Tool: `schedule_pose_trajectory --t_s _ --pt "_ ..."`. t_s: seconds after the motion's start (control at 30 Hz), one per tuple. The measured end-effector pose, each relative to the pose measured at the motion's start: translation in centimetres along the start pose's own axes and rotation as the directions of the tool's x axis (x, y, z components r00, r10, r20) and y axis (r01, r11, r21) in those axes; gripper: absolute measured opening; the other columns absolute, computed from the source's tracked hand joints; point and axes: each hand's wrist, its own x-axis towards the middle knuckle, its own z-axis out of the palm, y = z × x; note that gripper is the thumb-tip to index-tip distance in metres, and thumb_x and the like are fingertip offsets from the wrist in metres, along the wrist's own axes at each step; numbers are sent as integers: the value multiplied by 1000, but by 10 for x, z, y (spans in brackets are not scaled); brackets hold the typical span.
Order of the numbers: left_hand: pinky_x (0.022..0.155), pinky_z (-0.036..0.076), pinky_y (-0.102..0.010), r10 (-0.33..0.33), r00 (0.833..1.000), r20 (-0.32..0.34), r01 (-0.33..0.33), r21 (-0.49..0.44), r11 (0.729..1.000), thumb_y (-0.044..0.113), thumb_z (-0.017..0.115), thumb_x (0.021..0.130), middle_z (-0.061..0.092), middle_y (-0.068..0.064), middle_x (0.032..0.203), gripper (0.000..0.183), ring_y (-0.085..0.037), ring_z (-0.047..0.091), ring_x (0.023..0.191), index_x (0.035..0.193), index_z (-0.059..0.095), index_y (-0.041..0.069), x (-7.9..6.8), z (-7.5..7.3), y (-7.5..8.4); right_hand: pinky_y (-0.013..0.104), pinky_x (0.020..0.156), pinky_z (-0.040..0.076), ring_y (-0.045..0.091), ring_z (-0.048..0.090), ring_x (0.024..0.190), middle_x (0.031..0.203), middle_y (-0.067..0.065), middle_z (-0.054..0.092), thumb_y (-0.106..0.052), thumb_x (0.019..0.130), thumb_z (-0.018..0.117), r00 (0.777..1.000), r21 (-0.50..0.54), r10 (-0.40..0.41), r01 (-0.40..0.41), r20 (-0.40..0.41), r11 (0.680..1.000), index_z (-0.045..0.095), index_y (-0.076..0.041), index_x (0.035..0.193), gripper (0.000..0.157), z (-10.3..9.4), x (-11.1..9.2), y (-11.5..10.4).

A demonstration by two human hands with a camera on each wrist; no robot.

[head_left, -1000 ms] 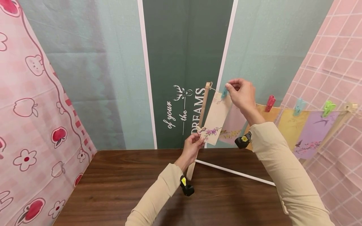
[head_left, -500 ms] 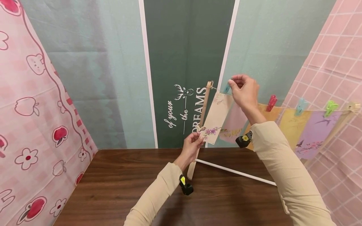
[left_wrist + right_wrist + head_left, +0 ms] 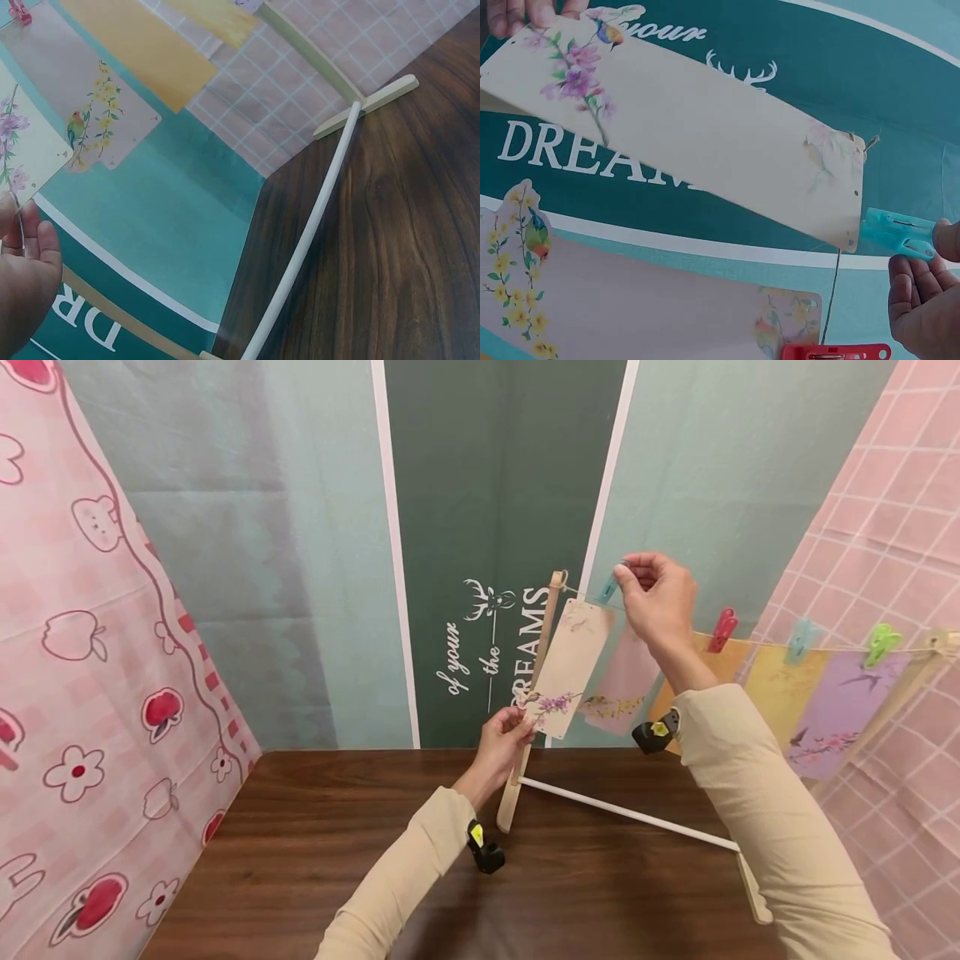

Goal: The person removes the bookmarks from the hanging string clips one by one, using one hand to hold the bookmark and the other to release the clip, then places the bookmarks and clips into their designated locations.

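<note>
While the left hand (image 3: 498,750) pinches the cream card (image 3: 576,658) near its lower end, the right hand (image 3: 666,606) grips the blue clip (image 3: 608,587) beside the card's top corner; this looks like unclipping, so the next move calls for clearing the string (image 3: 831,296).

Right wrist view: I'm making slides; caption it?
Right fingers pinch a turquoise clip beside a flowered cream card held by left fingers.

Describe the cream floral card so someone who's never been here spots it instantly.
On the brown table, a wooden frame carries a string. Follow it to the left post in the head view; the cream floral card is nearest that post. Unlike the pink card, orange card, yellow card and lilac card farther along, it's cream with purple blossoms.
</note>
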Motion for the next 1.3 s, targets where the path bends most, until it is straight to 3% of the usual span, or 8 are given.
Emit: schedule_pose_trajectory --t_s 0.27,0.57,1.3 --pt "70 52 -23 -26 999 19 26 6 1000 -11 57 92 53 -3 80 17 -9 58 70 87 59 6 -2 -8 12 21 76 45 9 56 86 99 3 63 -33 96 60 999 45 17 -18 28 999 65 -1 118 39 -8 0 7" --pt "70 53 -24 -25 999 38 25 -7 1000 -10 56 92 54 -4 81 12 -10 60 72 91 59 1 -7 -19 18 21 73 44 11 61 87 96 2 66 -43 93 62 999 105 1 -5 37 994 67 -3 115 46 -12 -6 7" --pt "75 53 -27 -48 991 122 49 0 999 -10 56 93 54 -5 85 18 -14 60 75 91 61 7 -32 -24 44 22 68 43 10 62 81 84 -3 68 -43 87 70 1000 152 0 1 -5 988 72 -7 106 41 -18 -18 10"
